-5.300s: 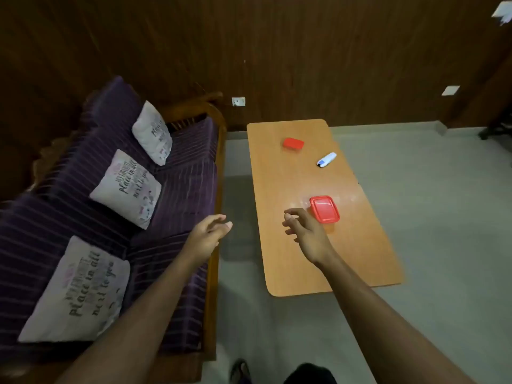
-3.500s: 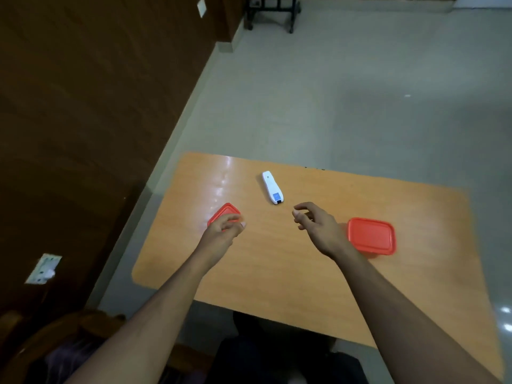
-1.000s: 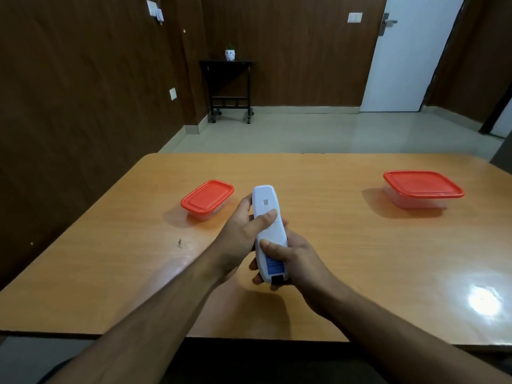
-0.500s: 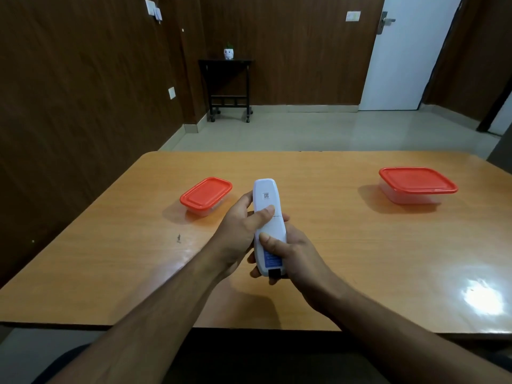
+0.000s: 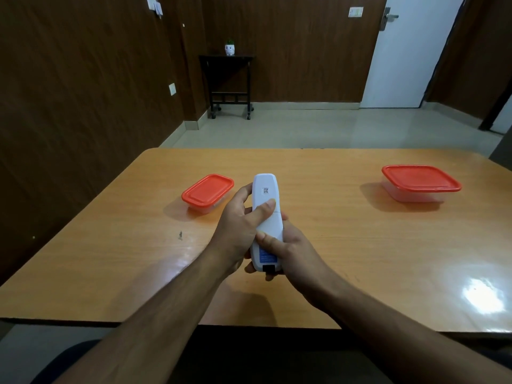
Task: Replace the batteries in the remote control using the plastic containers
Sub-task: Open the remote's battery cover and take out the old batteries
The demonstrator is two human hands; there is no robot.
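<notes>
I hold a white remote control [image 5: 266,193] back side up above the middle of the wooden table [image 5: 346,245]. My left hand [image 5: 240,225] grips its upper half, thumb lying across the back cover. My right hand [image 5: 291,252] grips its lower half from beneath, thumb pressing on the cover just above a blue label. A small clear plastic container with a red lid [image 5: 207,193] stands left of the remote. A larger clear container with a red lid [image 5: 419,182] stands at the far right. Both lids are on, and their contents cannot be made out.
A dark wood-panelled wall runs along the left. A black side table [image 5: 228,84] with a small white pot stands at the back, and a white door [image 5: 410,51] is at the back right. Bare floor lies beyond the table's far edge.
Since a second ago the remote has stayed in both hands and risen slightly. Earlier it lay on the table and both hands were empty.
</notes>
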